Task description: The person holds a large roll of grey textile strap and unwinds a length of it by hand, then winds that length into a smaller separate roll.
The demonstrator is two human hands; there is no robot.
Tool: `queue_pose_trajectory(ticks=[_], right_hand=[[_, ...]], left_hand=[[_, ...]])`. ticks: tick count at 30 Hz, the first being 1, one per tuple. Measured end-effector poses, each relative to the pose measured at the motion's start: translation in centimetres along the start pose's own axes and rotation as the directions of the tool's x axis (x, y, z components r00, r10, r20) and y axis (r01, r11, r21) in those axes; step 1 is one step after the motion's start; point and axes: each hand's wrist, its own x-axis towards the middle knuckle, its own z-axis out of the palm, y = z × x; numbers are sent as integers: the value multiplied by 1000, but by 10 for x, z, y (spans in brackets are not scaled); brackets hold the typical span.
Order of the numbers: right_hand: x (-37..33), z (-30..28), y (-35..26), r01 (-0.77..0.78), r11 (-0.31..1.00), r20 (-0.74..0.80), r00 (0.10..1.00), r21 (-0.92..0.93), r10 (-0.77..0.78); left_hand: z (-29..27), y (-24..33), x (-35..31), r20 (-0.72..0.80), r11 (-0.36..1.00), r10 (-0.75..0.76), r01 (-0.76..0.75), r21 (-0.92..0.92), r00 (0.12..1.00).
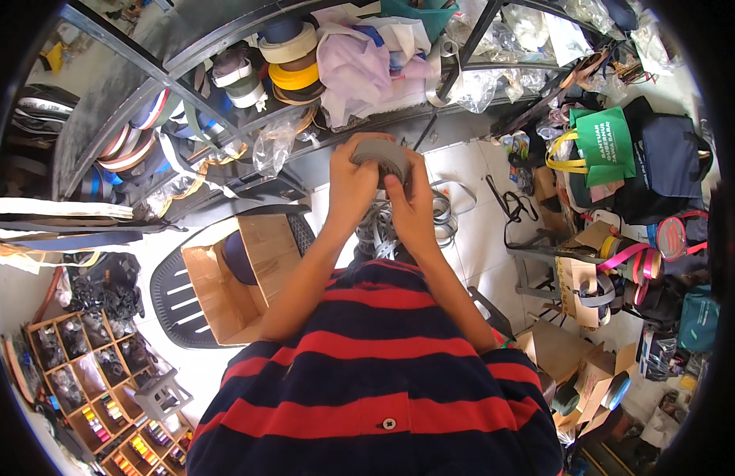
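Note:
A roll of grey webbing strap is held up in front of me by both hands. My left hand grips its left side with the fingers curled over the top. My right hand presses on its right side and lower edge. Loose grey strap trails down from the roll in loops onto the white tiled floor below my hands. My striped red and dark blue shirt fills the lower middle of the view.
A metal shelf rack ahead holds rolls of tape and strap, cloth and plastic bags. An open cardboard box sits on a black chair at left. Bags, among them a green bag, and more boxes crowd the right. A wooden compartment tray lies lower left.

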Motion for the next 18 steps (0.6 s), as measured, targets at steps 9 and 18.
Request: queue_pose_trajectory(ticks=[9, 18], right_hand=[[4, -8, 16, -4, 950, -66, 998, -311, -17], [28, -66, 22, 49, 892, 450, 875, -449, 179]], left_hand=[[4, -46, -5, 83, 981, -125, 111, 156, 989], [-38, 1, 26, 632, 863, -152, -210, 459, 760]])
